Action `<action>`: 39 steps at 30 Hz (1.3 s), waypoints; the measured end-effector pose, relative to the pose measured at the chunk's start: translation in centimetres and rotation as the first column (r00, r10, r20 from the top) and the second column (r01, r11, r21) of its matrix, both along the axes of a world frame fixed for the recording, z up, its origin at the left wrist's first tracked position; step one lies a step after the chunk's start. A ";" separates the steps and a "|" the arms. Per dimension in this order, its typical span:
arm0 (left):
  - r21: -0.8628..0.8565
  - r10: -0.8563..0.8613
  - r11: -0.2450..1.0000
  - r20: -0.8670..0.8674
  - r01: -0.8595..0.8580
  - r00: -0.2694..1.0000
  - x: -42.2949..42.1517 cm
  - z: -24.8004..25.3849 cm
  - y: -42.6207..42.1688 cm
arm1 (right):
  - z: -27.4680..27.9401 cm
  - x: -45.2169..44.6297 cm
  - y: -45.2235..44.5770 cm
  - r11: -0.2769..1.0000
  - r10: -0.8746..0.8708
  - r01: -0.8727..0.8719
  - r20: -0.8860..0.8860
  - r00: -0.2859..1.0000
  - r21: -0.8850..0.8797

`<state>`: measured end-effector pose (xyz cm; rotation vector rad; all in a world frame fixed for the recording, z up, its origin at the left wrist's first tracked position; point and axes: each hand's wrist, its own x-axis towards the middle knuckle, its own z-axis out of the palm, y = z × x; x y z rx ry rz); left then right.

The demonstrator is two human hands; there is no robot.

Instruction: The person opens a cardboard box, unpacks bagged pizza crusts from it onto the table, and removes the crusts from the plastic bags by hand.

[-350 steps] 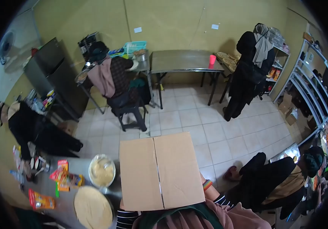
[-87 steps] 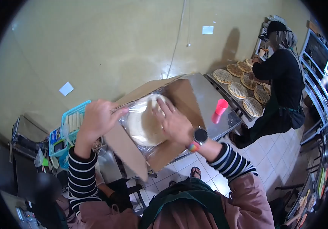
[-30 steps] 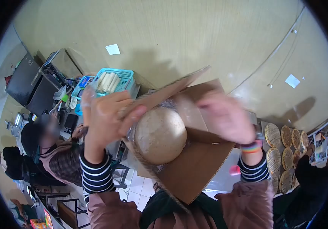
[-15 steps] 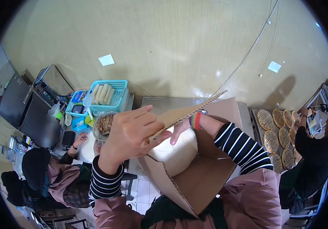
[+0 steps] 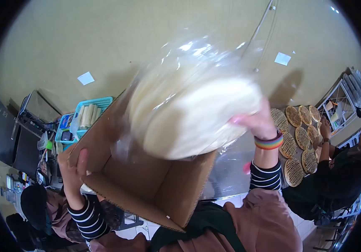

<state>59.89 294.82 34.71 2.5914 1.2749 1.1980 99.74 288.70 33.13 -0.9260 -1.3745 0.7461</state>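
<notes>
My right hand [image 5: 261,121] grips a stack of pale round flatbreads [image 5: 188,119] in a clear plastic bag [image 5: 197,52]. The stack is tilted above the open cardboard box [image 5: 142,210] and blurred by motion. It hides the far part of the box. At the left side, my left hand [image 5: 73,168] is closed on the box's edge, with the fingers partly hidden by the cardboard. The box leans close to my body, and the part of its inside that shows is bare brown cardboard.
Several browned round flatbreads with dark stripes [image 5: 293,172] lie on a table to the right, with a co-worker's hand [image 5: 325,128] at them. Turquoise baskets [image 5: 105,101] stand at left, one with pale rolls. Another person [image 5: 35,206] sits at lower left.
My right hand has lifted the bagged flatbread stack up out of the box. My left hand has gone down and left, from the flap to the box's left edge.
</notes>
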 end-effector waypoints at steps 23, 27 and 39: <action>-0.325 0.373 0.927 0.853 -0.189 0.365 -0.1 -4.6 1.3 | -16.3 4.4 0.9 0.759 -0.631 0.607 -0.038 0.775 -0.236; -0.299 0.201 0.947 0.836 0.117 0.510 0.1 -4.9 2.7 | -5.7 -3.2 -7.0 0.855 -0.394 0.441 -0.211 0.895 0.274; -0.408 0.042 0.195 0.912 0.892 0.408 14.9 -3.8 -9.7 | -3.8 -11.3 -34.8 0.815 -0.477 0.506 -0.170 0.862 0.283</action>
